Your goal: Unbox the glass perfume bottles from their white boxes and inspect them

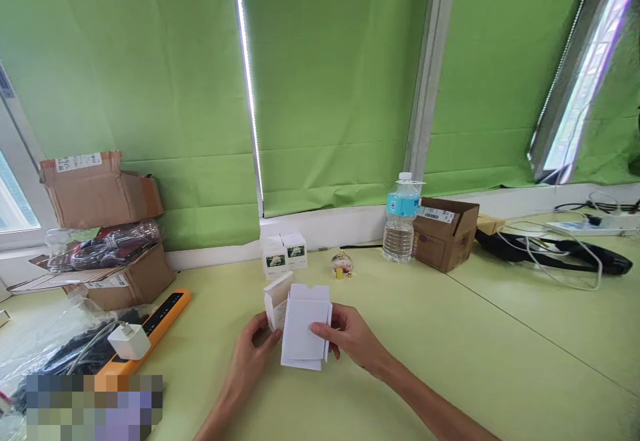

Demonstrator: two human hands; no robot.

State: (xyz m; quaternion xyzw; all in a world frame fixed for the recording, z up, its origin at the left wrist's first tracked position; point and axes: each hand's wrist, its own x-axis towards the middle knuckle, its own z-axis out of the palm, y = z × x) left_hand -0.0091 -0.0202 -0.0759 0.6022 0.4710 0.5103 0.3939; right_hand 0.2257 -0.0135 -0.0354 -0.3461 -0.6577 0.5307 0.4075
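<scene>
1. Shows at far left stacked brown cardboard boxes (107,195), with dark goods in clear plastic wrap (107,244) between them.
2. Shows in front of those a long orange-and-black power strip (173,306), with a cube-shaped white adapter (129,341) on it.
3. Pinches with the left hand (250,355), between thumb and fingers, a narrow white printed carton (275,302), tilted above the pale yellow-green table (425,324).
4. Shows behind that carton two small white boxes with flower pictures (284,257), side by side near the wall.
5. Grips with the right hand (353,336) a flat white cardboard piece with flaps (304,327), thumb across its front, just beside the carton and between both hands.
6. Shows beyond it a small rounded pink-and-gold ornament (342,261).
7. Shows farther right a clear plastic water bottle with blue label (399,237), next to an open brown cardboard box (435,244).
8. Shows at far right a long black object (613,264) under a loose white cable (583,288).
</scene>
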